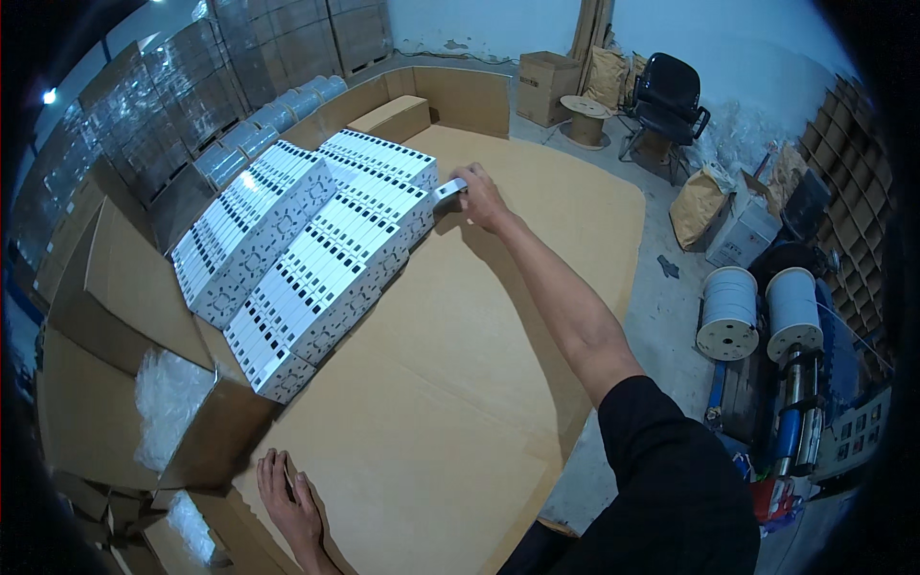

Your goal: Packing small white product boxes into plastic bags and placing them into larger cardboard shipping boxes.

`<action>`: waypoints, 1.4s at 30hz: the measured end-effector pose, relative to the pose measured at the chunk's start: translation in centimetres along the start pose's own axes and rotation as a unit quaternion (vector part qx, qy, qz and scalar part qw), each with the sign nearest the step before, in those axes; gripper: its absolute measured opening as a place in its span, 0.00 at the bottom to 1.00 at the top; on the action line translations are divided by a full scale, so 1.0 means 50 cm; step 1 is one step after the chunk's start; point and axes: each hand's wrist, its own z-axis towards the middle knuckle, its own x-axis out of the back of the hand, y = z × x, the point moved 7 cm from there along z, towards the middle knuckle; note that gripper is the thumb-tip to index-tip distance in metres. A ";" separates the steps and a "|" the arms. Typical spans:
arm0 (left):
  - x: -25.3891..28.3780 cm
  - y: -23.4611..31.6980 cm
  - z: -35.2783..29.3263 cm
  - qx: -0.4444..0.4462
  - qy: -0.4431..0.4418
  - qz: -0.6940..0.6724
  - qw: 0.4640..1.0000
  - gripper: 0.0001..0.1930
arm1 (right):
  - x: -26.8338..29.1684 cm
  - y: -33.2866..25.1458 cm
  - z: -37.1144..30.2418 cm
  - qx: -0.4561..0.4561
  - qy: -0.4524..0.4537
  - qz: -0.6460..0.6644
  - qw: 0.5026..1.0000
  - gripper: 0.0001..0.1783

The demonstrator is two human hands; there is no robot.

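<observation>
Two cable spools beside cardboard table

Right arm's stretched way out forward, nearly straight at the elbow, dark short sleeve up top and bare forearm. The right hand is at full reach, fingers curled in a pinch, knuckles up. Left hand is down low near the body, palm flat, fingers spread and pointing away
</observation>
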 end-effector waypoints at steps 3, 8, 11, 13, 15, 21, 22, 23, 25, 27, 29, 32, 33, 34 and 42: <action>-0.005 -0.002 -0.006 -0.004 -0.002 -0.006 1.000 0.20 | 0.043 0.019 -0.035 -0.055 0.009 0.107 0.993 0.20; 0.013 -0.001 -0.039 0.006 0.024 -0.044 0.999 0.18 | 0.096 -0.077 -0.140 -0.006 0.085 -0.026 0.996 0.19; 0.029 -0.007 -0.073 0.012 0.023 -0.066 0.998 0.18 | 0.078 -0.164 -0.209 0.005 0.058 0.000 0.998 0.17; 0.038 -0.001 -0.087 0.014 0.031 -0.070 0.997 0.18 | 0.063 -0.224 -0.248 0.024 0.037 0.010 0.999 0.16; 0.045 -0.008 -0.103 0.002 0.045 -0.122 0.991 0.18 | 0.035 -0.297 -0.282 0.045 0.015 0.028 0.998 0.16; 0.075 -0.037 -0.129 0.037 0.096 -0.227 0.969 0.18 | -0.083 -0.516 -0.391 0.058 -0.087 0.150 0.983 0.17; 0.078 -0.042 -0.132 0.051 0.103 -0.227 0.967 0.18 | -0.095 -0.556 -0.411 0.093 -0.090 0.150 0.980 0.17; 0.080 -0.047 -0.134 0.061 0.108 -0.221 0.967 0.18 | -0.110 -0.606 -0.432 0.130 -0.092 0.154 0.975 0.17; 0.057 -0.072 -0.134 0.140 0.095 -0.374 0.912 0.17 | -0.139 -0.676 -0.474 0.132 -0.131 0.180 0.966 0.16; 0.071 -0.112 -0.146 0.157 0.107 -0.367 0.911 0.17 | -0.180 -0.762 -0.521 0.142 -0.176 0.214 0.950 0.16; 0.051 -0.115 -0.136 0.162 0.074 -0.477 0.860 0.17 | -0.191 -0.810 -0.551 0.150 -0.189 0.238 0.941 0.15; 0.047 -0.143 -0.132 0.170 0.104 -0.539 0.819 0.17 | -0.220 -0.862 -0.589 0.170 -0.203 0.273 0.925 0.15; 0.043 -0.159 -0.132 0.181 0.113 -0.560 0.801 0.17 | -0.226 -0.875 -0.600 0.182 -0.203 0.280 0.920 0.15; 0.048 -0.166 -0.129 0.185 0.130 -0.528 0.819 0.17 | -0.235 -0.879 -0.607 0.168 -0.226 0.289 0.915 0.16; 0.050 -0.176 -0.100 0.190 0.154 -0.511 0.824 0.17 | -0.306 -0.807 -0.603 0.073 -0.262 0.428 0.862 0.14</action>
